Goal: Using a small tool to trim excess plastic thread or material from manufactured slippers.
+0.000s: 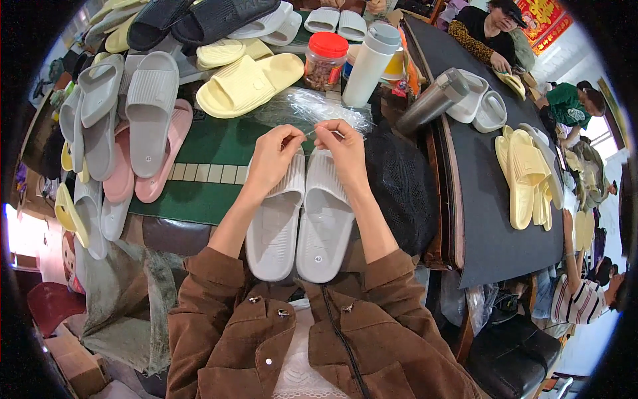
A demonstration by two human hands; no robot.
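Note:
A pair of grey slide slippers (271, 233) lies side by side in front of me, with their straps toward the far side. Over their far ends, my left hand (272, 158) and my right hand (341, 151) meet in pinches. Between the fingertips runs a thin clear strand (310, 132), too fine to make out fully. Both hands hide part of the slipper straps. Just beyond them is a heap of clear plastic strips (312, 106).
Grey, pink, black and yellow slippers (151, 100) pile up at left. A red-lidded jar (325, 61), a white bottle (372, 65) and a steel tumbler (435, 100) stand beyond my hands. To the right, a dark table (492, 219) bears more slippers; several people sit along it.

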